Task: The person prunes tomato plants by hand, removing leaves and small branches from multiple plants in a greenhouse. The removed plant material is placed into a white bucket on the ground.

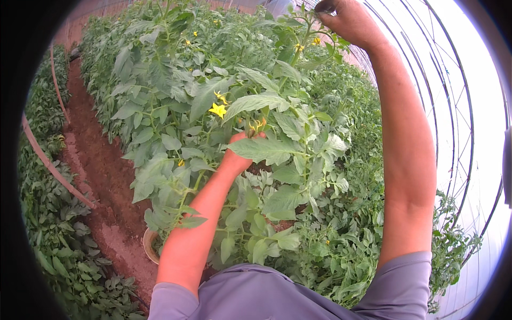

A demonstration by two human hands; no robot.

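A tall tomato plant (pixel 294 60) with yellow flowers stands in front of me. At the upper right my right hand (pixel 346 20) is raised to its top, thumb and fingers closed on the shoot tip (pixel 310 20); dark stains show on the fingertips. Lower down, in the foliage, my left hand (pixel 240 150) is curled just under a cluster of partly withered flowers (pixel 256 126). A broad leaf (pixel 266 150) covers part of that hand, so what its fingers hold is hidden. Beside it, to the upper left, is an open yellow flower (pixel 218 110).
Dense tomato rows fill both sides. A reddish soil path (pixel 100 192) runs along the left, crossed by a pale curved strip (pixel 56 168). A tan container (pixel 151 246) stands near my left forearm. Greenhouse film with curved ribs (pixel 452 100) rises at the right.
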